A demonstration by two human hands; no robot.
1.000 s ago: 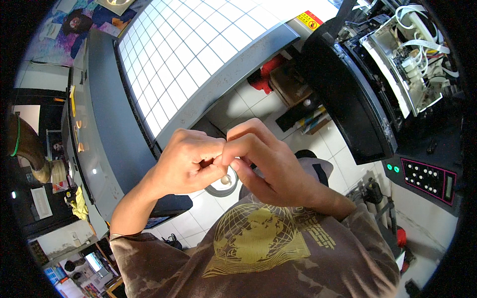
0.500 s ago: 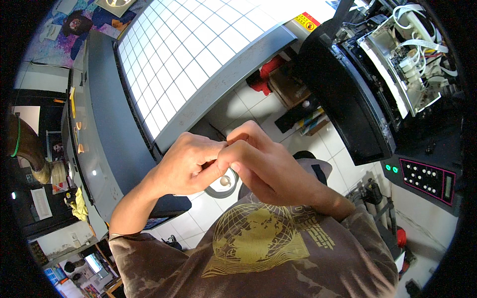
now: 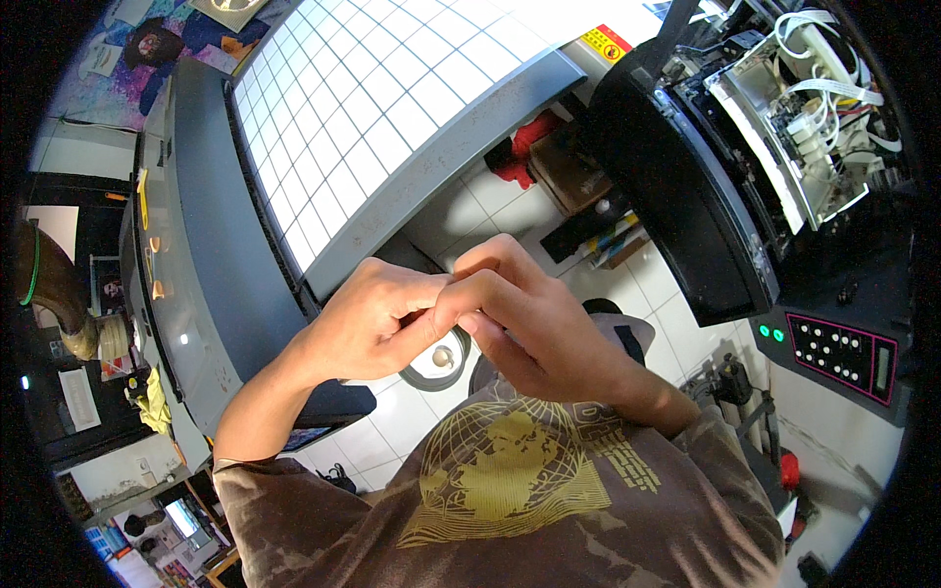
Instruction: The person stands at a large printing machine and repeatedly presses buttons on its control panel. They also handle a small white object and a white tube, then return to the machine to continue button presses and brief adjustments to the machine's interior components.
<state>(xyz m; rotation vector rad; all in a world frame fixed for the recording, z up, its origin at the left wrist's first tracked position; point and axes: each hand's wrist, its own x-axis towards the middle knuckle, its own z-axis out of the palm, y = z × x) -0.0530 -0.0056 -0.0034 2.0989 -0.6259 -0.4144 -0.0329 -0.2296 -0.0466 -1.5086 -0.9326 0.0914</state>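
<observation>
In front of my chest, my left hand (image 3: 377, 318) and my right hand (image 3: 524, 328) meet with fingers curled and fingertips pressed together. Both are closed. Whatever sits between the fingertips, if anything, is hidden or too small to name. Nearest beyond them is the grey front edge (image 3: 451, 137) of a machine with a lit white grid bed (image 3: 363, 108). Neither hand touches it. Below the hands, partly covered by them, a round white container (image 3: 436, 363) with a dark rim shows near the floor.
To the right stands a black printer carriage (image 3: 676, 196) with exposed boards and white cables (image 3: 833, 93). A control panel (image 3: 843, 358) with buttons lies below it. At left runs a grey machine cover (image 3: 221, 225). Under the bed are boxes (image 3: 569, 171) and a red cloth (image 3: 529, 147) on tiled floor.
My two hands stay joined and have shifted only very slightly, the right fingers a touch higher. Nothing else has visibly moved.
</observation>
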